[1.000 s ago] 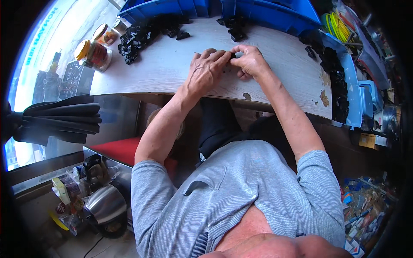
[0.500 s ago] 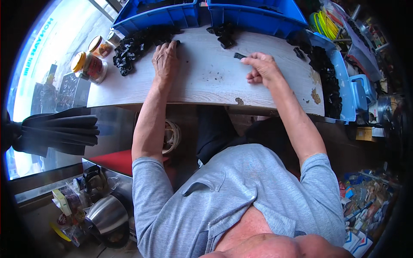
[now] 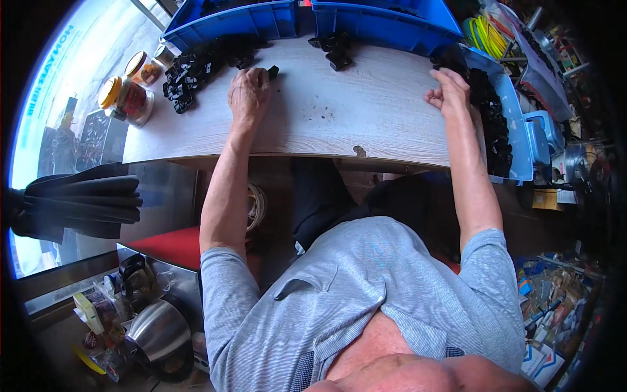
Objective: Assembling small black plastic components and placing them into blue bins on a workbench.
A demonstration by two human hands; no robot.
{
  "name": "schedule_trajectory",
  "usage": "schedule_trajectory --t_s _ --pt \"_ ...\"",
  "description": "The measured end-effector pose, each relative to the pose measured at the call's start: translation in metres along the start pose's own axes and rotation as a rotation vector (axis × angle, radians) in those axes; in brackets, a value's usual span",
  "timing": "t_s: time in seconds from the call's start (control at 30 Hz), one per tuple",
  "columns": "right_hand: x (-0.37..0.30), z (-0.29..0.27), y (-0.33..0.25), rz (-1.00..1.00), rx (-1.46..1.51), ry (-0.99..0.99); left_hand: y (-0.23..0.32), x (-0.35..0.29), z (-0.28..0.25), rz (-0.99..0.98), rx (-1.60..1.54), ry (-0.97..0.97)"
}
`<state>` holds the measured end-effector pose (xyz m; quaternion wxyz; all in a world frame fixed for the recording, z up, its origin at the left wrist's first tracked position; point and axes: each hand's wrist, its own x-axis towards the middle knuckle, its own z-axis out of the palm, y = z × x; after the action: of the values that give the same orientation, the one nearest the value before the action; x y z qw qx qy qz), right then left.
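Note:
My left hand (image 3: pixel 249 95) is closed at the far left part of the pale wooden table (image 3: pixel 372 111). A small black plastic piece (image 3: pixel 273 72) sticks out at its fingertips. Beside that hand lies a heap of small black plastic pieces (image 3: pixel 185 81). My right hand (image 3: pixel 450 93) is over the table's right side, close to more black pieces (image 3: pixel 491 108) in a light blue bin. Its fingers are bent and apart, and no piece shows between them. A few black pieces (image 3: pixel 336 55) sit at the far middle of the table.
Two blue crates (image 3: pixel 232 25) stand along the table's far edge. The light blue bin (image 3: pixel 521 140) borders the right side. Lidded jars (image 3: pixel 127 101) stand at the left edge. A metal kettle (image 3: pixel 160 330) is low on the left, with clutter (image 3: pixel 555 307) low on the right.
My right hand has moved right, from mid-table to beside the light blue bin. The black piece it pinched no longer shows. My left hand has stayed nearly in place.

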<state>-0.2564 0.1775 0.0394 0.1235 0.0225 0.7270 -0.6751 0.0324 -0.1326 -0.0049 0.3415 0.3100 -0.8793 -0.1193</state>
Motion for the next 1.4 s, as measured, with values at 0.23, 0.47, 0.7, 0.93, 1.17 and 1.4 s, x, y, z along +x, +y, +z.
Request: schedule_trajectory --t_s 0.23,0.47,0.7,0.93,1.17,1.4 --pt "-0.042 0.070 0.007 -0.024 -0.209 -0.369 0.062 -0.015 0.005 0.296 -0.027 0.167" --pt "-0.056 0.124 -0.003 -0.153 -0.551 -0.613 0.105 0.000 0.038 0.281 -0.042 -0.115" --pt "-0.047 0.134 -0.002 -0.210 -0.761 -0.659 0.097 0.003 0.051 0.317 -0.138 -0.168" --pt "-0.051 0.115 -0.011 -0.086 -0.699 -0.760 0.098 -0.001 0.046 0.449 -0.240 -0.156" --pt "-0.059 0.113 -0.009 -0.056 -0.686 -0.749 0.099 -0.006 0.039 0.391 -0.191 -0.200" --pt "-0.073 0.112 -0.005 -0.156 -0.666 -0.651 0.061 -0.015 -0.003 0.100 0.112 0.144"
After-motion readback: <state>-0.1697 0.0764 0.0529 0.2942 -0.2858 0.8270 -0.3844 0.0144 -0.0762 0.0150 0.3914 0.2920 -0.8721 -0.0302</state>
